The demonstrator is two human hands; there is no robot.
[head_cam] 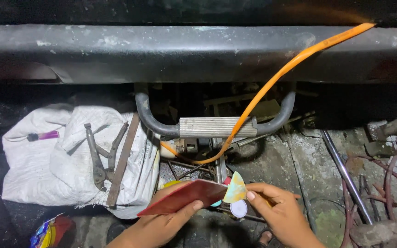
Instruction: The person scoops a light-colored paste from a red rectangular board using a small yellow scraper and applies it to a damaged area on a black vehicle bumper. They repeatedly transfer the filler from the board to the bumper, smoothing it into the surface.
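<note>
Both hands (161,225) (283,213) (pinching red card (184,195))

Grimy repair workshop: pliers (101,156), metal rods (345,174), greasy floor (309,170).

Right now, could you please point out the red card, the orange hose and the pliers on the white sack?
red card (184,195), head view, middle of its red face.
orange hose (272,82), head view, mid-length of the tube.
pliers (99,172), head view, the pivot joint.
</note>
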